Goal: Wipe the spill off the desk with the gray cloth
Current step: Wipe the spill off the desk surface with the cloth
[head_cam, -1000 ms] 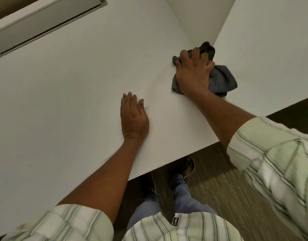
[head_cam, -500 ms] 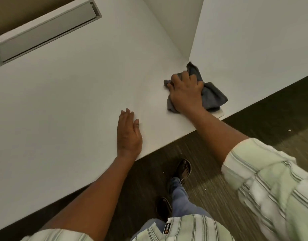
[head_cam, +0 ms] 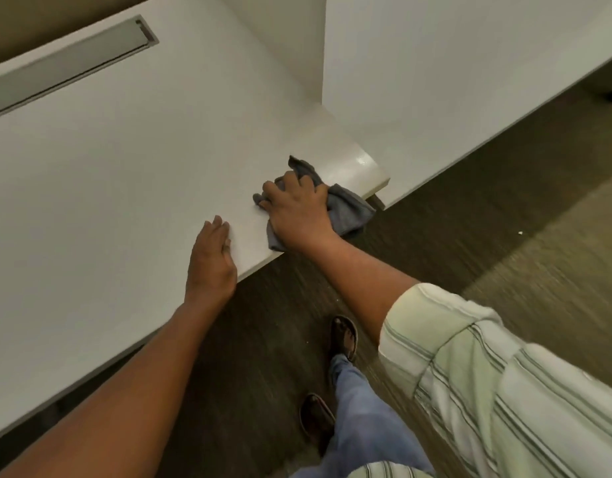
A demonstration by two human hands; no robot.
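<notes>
The cloth [head_cam: 346, 210] lies bunched at the near edge of the desk [head_cam: 125, 188], close to the desk's right corner, with the right hand [head_cam: 296, 210] pressed down on top of it. Part of it hangs past the edge over the floor [head_cam: 504, 215]. The right hand's fingers are curled and slightly parted over the crumpled fabric, gripping it against the surface rather than pinching it. The left hand [head_cam: 211, 260] rests flat on the desk just beside the cloth, at the same near edge, its fingers straight and held close together; it holds nothing and looks to be bracing.

As for progress, no spill can be made out on the white top: the surface around the cloth and toward the slot [head_cam: 70, 69] at the far side reads evenly pale. A glossy patch shows at the rounded corner to the right of the cloth, but whether that is wetness or only reflected light cannot be told. With the cloth down at the very edge, the wiping seems well along, perhaps at the end of a stroke toward the person. What may be left is that shiny corner and lifting the cloth away.

The cloth is a loose wad, not a folded pad. Its long axis runs diagonally, from a peaked tip at the upper left, pointing into the desk, down to the broader fold at the lower right that overhangs the edge.
</notes>
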